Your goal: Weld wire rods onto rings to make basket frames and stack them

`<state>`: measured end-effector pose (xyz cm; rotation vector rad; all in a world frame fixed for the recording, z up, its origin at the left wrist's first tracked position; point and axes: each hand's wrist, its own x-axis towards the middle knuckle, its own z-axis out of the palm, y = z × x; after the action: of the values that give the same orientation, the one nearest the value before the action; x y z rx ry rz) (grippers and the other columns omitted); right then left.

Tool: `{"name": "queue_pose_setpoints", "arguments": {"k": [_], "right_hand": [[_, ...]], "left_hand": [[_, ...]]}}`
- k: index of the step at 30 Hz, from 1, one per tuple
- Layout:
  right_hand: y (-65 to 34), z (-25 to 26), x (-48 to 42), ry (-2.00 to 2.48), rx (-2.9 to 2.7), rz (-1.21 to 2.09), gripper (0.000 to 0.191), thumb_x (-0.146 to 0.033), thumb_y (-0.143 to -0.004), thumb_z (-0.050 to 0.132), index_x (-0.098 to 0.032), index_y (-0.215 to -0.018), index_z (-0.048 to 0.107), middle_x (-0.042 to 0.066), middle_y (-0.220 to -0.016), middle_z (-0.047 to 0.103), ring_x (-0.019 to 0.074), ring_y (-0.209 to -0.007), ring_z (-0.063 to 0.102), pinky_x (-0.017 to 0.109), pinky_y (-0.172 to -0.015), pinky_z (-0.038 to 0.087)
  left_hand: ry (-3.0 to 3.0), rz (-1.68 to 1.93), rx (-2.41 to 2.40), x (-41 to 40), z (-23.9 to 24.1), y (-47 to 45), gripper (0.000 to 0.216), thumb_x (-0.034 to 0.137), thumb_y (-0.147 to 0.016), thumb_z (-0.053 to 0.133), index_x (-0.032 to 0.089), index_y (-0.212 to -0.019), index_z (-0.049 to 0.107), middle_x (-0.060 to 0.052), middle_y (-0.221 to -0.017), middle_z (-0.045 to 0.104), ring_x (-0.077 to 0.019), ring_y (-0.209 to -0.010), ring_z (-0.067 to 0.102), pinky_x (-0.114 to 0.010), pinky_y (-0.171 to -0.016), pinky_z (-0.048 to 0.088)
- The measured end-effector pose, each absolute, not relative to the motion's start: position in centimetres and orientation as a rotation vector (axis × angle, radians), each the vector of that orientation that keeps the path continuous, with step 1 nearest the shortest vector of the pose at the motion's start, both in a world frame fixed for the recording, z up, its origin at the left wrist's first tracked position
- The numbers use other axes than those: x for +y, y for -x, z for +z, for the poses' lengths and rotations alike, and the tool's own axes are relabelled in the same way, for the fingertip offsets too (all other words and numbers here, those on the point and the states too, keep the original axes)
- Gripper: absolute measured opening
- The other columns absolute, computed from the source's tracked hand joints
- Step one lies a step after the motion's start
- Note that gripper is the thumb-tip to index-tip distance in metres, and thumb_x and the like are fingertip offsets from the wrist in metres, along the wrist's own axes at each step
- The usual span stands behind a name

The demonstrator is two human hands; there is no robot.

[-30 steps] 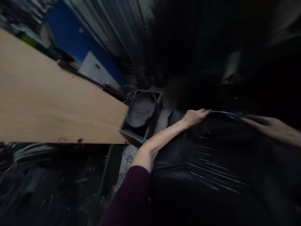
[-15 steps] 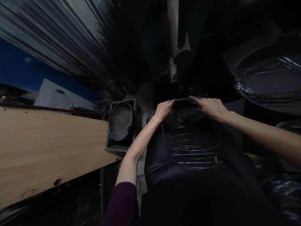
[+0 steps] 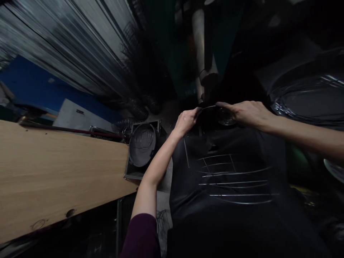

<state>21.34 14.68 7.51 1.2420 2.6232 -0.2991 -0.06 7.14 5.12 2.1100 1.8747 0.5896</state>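
- Metal-wire hoop (image 3: 211, 106): held between both hands, its arc running sideways across the view, over black cloth (image 3: 188, 190).
- Left hand (image 3: 186, 122): fingers (image 3: 195, 113) closed, pinching the hoop's left end.
- Right hand (image 3: 249, 113): fingers (image 3: 223, 105) nearly straight, gripping the hoop's right end.
- Wire frame (image 3: 233, 175): lying on the cloth, below the hands.
- Grey round pan (image 3: 142, 145): in a dark square box (image 3: 129, 175), just off the counter (image 3: 53, 172) end, beside the left forearm.

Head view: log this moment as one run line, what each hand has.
left hand: holds thin curved wire | right hand: holds same wire | nearby: wire frame on dark surface
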Motion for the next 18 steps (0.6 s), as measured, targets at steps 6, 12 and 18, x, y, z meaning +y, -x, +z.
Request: {"name": "queue_pose_setpoints", "arguments": {"k": [6, 12, 18], "right_hand": [[-21.0, 8.7, 15.2, -1.217, 2.633, -0.205, 0.061, -0.023, -0.092, 0.033, -0.03, -0.152, 0.028, 0.019, -0.113, 0.065, 0.0338, -0.089, 0.064, 0.038, -0.067, 0.042], [-20.7, 8.7, 15.5, -1.249, 2.614, -0.247, 0.061, -0.021, -0.092, 0.028, -0.03, -0.152, 0.028, 0.018, -0.118, 0.063, 0.0345, -0.095, 0.064, 0.041, -0.072, 0.045], [-20.2, 9.1, 16.0, -1.255, 2.611, -0.269, 0.06, -0.023, -0.093, 0.028, -0.03, -0.153, 0.029, 0.02, -0.12, 0.062, 0.0353, -0.1, 0.063, 0.04, -0.074, 0.046]], "left_hand": [[-2.05, 0.73, 1.839, 8.0, 5.3, 0.5, 0.027, 0.027, -0.097, 0.046, 0.014, -0.107, 0.068, -0.008, -0.102, 0.072, -0.0189, -0.096, 0.067, -0.024, -0.081, 0.048], [-2.072, 0.559, 1.988, 8.0, 6.2, 0.3, 0.028, 0.031, -0.098, 0.044, 0.02, -0.11, 0.067, -0.006, -0.105, 0.07, -0.0186, -0.096, 0.066, -0.025, -0.081, 0.048], [-2.136, 0.285, 2.133, 8.1, 7.0, 0.2, 0.03, 0.03, -0.099, 0.04, 0.024, -0.117, 0.063, -0.005, -0.106, 0.068, -0.019, -0.095, 0.065, -0.025, -0.077, 0.046]]}}
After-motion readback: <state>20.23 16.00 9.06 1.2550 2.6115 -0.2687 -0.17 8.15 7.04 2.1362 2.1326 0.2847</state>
